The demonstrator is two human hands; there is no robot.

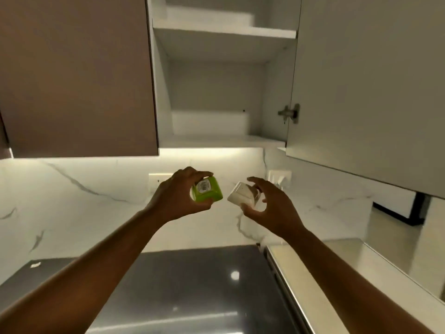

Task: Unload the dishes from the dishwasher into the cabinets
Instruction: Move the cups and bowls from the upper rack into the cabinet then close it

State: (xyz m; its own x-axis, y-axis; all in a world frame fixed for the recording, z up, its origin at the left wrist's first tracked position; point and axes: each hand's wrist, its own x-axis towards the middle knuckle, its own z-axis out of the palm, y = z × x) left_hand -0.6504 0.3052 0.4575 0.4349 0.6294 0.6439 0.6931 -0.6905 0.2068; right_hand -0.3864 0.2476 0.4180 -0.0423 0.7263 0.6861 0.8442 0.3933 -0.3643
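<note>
My left hand (177,192) grips a small green square container (207,189) with a white label on its bottom, held up in front of the marble backsplash. My right hand (269,206) holds a small container with a white square lid (240,195) and a clear body, fingers curled round it. Both are raised side by side below the open wall cabinet (216,138), whose white shelves hold nothing that I can see. The dishwasher is out of view.
The cabinet's right door (361,92) stands open and juts toward me, with a hinge at its inner edge. A closed brown door (77,75) is on the left. Below lie a dark glossy cooktop (192,285) and a steel counter strip (313,273). Wall sockets (279,177) sit behind my right hand.
</note>
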